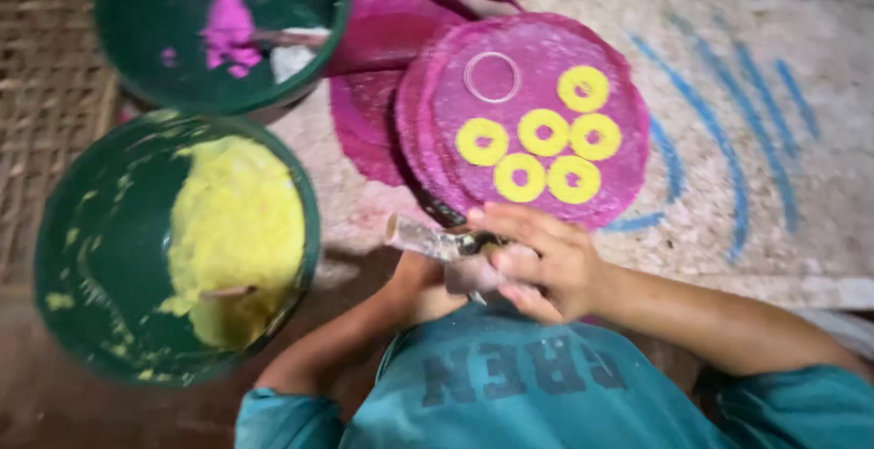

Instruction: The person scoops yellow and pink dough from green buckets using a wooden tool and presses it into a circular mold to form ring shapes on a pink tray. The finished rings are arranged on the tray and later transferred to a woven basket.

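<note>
At the near edge of the view a teal shirt (pixel 510 385) is seen, with both forearms drawn in above it. The right hand (pixel 546 262) is closed as a grip around a small tube-like tool (pixel 428 238), whose pale open end sticks out to the left of the fingers; the rest of the tool is hidden inside the grip. The left hand (pixel 423 280) is tucked under and behind the right one, pressed against the lower part of the same tool; whether its fingers are curled round it cannot be told, since most of the hand is covered and the picture is blurred.

To the left, near the near-left corner of the floor, a green bowl (pixel 100 249) is set, partly filled with yellow paste (pixel 237 230), and a small stick (pixel 228 292) rests in the paste.

Just beyond the hands, well clear of the grip, a stack of round magenta discs (pixel 537 76) lies on the speckled stone floor (pixel 710 258). Six yellow rings (pixel 544 132) are laid on the top disc, and one pale ring outline (pixel 492 77) is seen beside them.

Farther left, a second green bowl (pixel 137 12) holds remains of pink paste (pixel 228 25). Blue curved strokes (pixel 728 158) are drawn on the floor to the right, and a woven mat (pixel 45 94) lies along the far-left edge.
</note>
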